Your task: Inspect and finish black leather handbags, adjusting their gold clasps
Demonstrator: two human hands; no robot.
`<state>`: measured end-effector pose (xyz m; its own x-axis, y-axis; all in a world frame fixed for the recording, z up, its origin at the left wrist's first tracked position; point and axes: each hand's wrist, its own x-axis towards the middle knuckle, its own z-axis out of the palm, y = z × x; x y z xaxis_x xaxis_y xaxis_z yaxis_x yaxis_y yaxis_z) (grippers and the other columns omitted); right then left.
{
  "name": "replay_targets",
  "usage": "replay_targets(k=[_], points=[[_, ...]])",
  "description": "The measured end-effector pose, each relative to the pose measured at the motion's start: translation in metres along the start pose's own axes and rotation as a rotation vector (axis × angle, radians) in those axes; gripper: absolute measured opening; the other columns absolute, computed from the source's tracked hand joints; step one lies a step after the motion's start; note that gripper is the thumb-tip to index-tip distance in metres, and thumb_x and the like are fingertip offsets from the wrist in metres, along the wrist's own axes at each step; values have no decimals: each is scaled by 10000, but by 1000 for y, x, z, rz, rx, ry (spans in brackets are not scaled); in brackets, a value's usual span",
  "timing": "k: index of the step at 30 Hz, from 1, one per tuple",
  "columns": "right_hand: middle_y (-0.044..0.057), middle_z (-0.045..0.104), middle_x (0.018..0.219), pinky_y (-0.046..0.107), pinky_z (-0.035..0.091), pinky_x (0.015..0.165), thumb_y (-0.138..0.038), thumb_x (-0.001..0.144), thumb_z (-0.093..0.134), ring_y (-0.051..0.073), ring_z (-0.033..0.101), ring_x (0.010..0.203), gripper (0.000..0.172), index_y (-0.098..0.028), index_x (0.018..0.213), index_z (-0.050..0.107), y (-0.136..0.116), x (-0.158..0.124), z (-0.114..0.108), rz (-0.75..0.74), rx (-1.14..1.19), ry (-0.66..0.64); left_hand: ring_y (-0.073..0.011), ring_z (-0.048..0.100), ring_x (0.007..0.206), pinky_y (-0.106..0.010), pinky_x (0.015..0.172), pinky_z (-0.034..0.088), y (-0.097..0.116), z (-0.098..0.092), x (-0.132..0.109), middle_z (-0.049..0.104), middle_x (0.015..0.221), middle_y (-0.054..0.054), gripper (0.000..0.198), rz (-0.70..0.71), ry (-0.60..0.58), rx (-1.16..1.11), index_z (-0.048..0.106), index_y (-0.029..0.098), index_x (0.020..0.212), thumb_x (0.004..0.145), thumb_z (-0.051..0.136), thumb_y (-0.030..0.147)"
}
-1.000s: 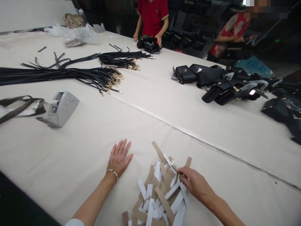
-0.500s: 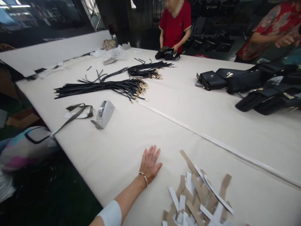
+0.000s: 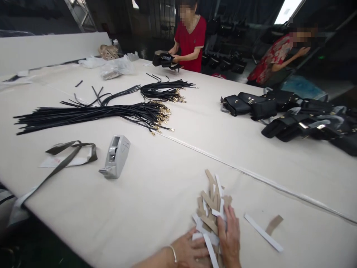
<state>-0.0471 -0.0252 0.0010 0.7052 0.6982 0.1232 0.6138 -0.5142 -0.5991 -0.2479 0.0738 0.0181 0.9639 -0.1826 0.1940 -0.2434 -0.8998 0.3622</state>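
A loose heap of white and brown paper strips (image 3: 208, 210) lies on the table between my two hands. My left hand (image 3: 191, 247), with a bracelet at the wrist, reaches across the heap's near left side, fingers stretched out and partly covered by strips. Against the heap's right side rests my right hand (image 3: 230, 232), its fingers extended and pointing away from me. Both hands touch the strips without being wrapped round any. To the right, a white strip (image 3: 263, 232) and a brown strip (image 3: 275, 224) lie apart from the heap.
A grey tape dispenser (image 3: 118, 156) and a dark ribbon (image 3: 68, 160) are at left. Bundled black straps (image 3: 92, 115) with gold clasps lie beyond. Several black bags (image 3: 264, 108) sit at right. A person in red (image 3: 192, 41) handles a bag; another person (image 3: 272, 59) stands farther right.
My left hand has moved from the bare tabletop onto the strips, and my right hand has come into view. The heap is narrower, leaving two strips apart. The view has shifted.
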Motion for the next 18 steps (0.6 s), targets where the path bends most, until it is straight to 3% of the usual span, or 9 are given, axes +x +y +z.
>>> replay_targets(k=[2, 6, 8, 10, 13, 15, 18], points=[[218, 439, 1472, 641, 208, 1164, -600, 938, 285, 345, 321, 1424, 694, -97, 1376, 475, -43, 25, 29, -18, 6, 12, -265, 292, 1447, -541, 1175, 299, -28, -34, -27, 433, 1515, 1, 366, -13, 1, -21, 577, 342, 1266, 919, 555, 457], [197, 441, 1477, 608, 261, 1156, -548, 957, 315, 314, 337, 1415, 623, -116, 1372, 486, -114, 63, 85, -82, 21, -24, -285, 330, 1422, -541, 1154, 297, -81, -89, -80, 440, 1506, -34, 482, -116, -46, -52, 498, 343, 1343, 900, 573, 517], [161, 467, 1469, 566, 315, 1146, -500, 974, 323, 281, 368, 1402, 542, -162, 1352, 517, -138, 75, 101, -123, 25, -59, -300, 338, 1416, -546, 1136, 312, -101, -105, -99, 428, 1514, -37, 529, -181, -93, -41, 470, 358, 1368, 873, 624, 469], [79, 493, 1464, 461, 386, 1129, -464, 981, 342, 216, 423, 1369, 454, -251, 1326, 547, -147, 83, 99, -179, 24, -98, -319, 321, 1422, -553, 1125, 315, -113, -117, -115, 379, 1544, -33, 588, -243, -116, -26, 462, 367, 1374, 825, 669, 386], [27, 499, 1459, 419, 401, 1131, -487, 960, 383, 202, 446, 1350, 426, -303, 1294, 572, -118, 90, 58, -216, -15, -80, -339, 297, 1430, -579, 1144, 261, -116, -129, -135, 315, 1577, -30, 620, -367, -36, 23, 495, 350, 1349, 755, 653, 268], [108, 502, 1434, 543, 357, 1145, -542, 940, 357, 284, 434, 1355, 513, -237, 1292, 574, -76, 91, 9, -142, -85, 42, -325, 354, 1398, -554, 1141, 277, -109, -131, -143, 368, 1546, -53, 559, -469, 62, 88, 541, 312, 1305, 759, 616, 220], [276, 421, 1411, 762, 306, 1022, -664, 892, 199, 446, 341, 1374, 754, -181, 1429, 416, -3, 87, -75, 53, -223, 291, -270, 516, 1249, -464, 1063, 400, -89, -115, -139, 555, 1376, -87, 342, -546, 276, 188, 620, 264, 1194, 859, 553, 244]])
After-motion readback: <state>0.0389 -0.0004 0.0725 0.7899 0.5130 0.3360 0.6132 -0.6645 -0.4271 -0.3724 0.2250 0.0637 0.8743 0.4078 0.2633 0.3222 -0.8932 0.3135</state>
